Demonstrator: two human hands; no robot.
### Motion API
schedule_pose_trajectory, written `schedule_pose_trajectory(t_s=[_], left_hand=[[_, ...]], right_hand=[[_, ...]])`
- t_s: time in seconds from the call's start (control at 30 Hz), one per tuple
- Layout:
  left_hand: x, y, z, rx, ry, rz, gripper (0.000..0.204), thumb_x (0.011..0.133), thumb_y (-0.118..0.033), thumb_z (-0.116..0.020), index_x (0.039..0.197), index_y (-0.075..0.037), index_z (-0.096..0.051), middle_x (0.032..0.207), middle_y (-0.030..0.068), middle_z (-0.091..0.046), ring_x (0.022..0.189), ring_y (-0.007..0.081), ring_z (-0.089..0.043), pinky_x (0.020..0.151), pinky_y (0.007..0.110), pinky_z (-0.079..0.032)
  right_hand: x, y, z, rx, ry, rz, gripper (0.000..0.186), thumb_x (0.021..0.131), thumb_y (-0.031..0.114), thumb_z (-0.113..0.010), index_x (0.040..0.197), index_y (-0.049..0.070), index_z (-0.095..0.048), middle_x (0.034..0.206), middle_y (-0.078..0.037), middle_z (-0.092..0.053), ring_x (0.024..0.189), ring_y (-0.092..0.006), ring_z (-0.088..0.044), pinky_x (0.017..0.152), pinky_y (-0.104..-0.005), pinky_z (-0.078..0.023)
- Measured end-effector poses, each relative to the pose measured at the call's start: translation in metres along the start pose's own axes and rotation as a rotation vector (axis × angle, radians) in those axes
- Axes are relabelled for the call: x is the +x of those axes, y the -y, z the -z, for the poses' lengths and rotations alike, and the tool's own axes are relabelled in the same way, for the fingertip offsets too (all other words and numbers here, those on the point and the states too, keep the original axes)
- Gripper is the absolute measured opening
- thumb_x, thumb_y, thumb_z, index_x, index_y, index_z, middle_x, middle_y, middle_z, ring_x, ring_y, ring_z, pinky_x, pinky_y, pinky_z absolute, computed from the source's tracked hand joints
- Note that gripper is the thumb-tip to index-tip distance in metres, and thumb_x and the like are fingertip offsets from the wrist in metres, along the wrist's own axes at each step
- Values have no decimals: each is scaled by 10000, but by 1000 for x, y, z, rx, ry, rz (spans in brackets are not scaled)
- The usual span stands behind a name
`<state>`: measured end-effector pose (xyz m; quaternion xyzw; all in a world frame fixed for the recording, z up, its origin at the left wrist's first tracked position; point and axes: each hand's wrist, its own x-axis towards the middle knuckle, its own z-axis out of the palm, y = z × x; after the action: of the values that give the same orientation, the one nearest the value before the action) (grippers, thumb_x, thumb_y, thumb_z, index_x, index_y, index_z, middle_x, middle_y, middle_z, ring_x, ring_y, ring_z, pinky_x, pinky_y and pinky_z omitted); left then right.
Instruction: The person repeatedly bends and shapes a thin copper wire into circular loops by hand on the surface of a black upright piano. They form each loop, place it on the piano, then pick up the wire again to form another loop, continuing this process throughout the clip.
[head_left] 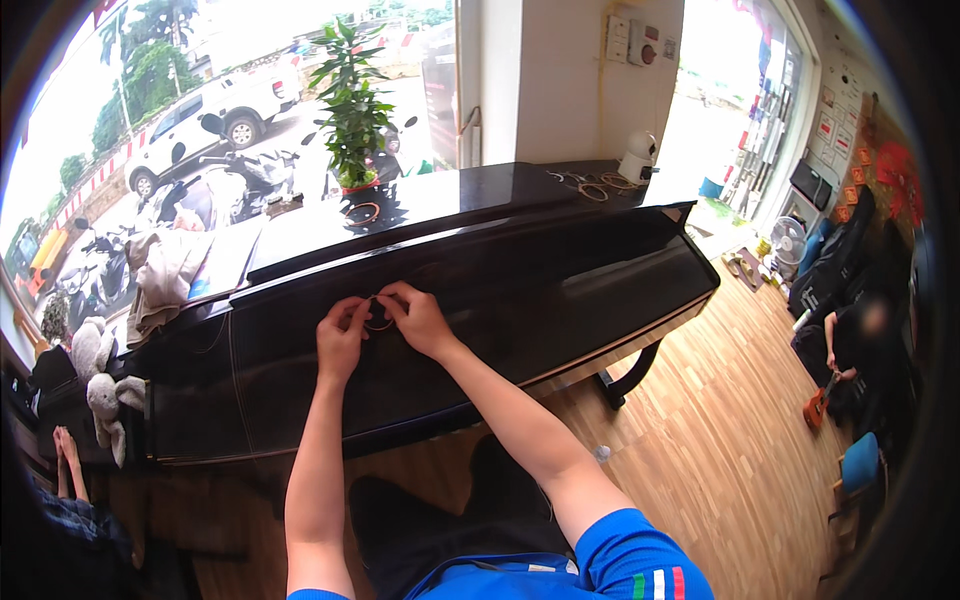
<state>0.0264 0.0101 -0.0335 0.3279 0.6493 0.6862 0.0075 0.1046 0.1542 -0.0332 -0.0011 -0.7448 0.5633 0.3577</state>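
Both my hands meet over the closed front of a black upright piano (560,290). Between them is a small loop of thin cord or wire (380,327); its exact kind is too small to tell. My left hand (342,340) pinches it with thumb and fingertips. From the other side my right hand (415,318) also pinches it, its fingertips almost touching those of the left. A similar brownish coil (362,214) lies on the piano top, in front of a potted plant (352,110).
More thin coils (592,188) and a white camera-like device (637,160) sit at the piano top's right end. Cloth (172,265) and plush rabbits (104,395) are at left. Another person's hands (68,455) show far left; a seated person holds a small guitar (817,408) at right.
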Motion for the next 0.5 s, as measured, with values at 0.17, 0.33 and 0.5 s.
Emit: schedule_pose_trajectory(t_s=[0.17,0.33,0.5], left_hand=[[2,-4,6,-102,120,82,217,985,-190,-645,1059,11,-678,793,23,-654,575,62,-527,520,205,-392],[2,-6,8,-108,108,100,224,1018,-226,-599,1056,-18,-672,741,-12,-594,554,41,-483,492,200,-340],[1,-11,6,-174,25,115,197,1006,-189,-613,1116,-31,-655,772,11,-612,552,51,-496,489,204,-357]], right_hand=[[1,2,7,56,50,-113,148,968,150,-647,1035,21,-677,817,-58,-687,679,-101,-626,580,-266,-497],[2,6,4,67,75,-71,152,974,176,-639,1018,34,-674,686,-27,-634,565,-88,-569,526,-254,-449],[1,5,7,79,88,-80,140,977,161,-632,1027,37,-672,706,-21,-636,582,-78,-567,524,-251,-451]])
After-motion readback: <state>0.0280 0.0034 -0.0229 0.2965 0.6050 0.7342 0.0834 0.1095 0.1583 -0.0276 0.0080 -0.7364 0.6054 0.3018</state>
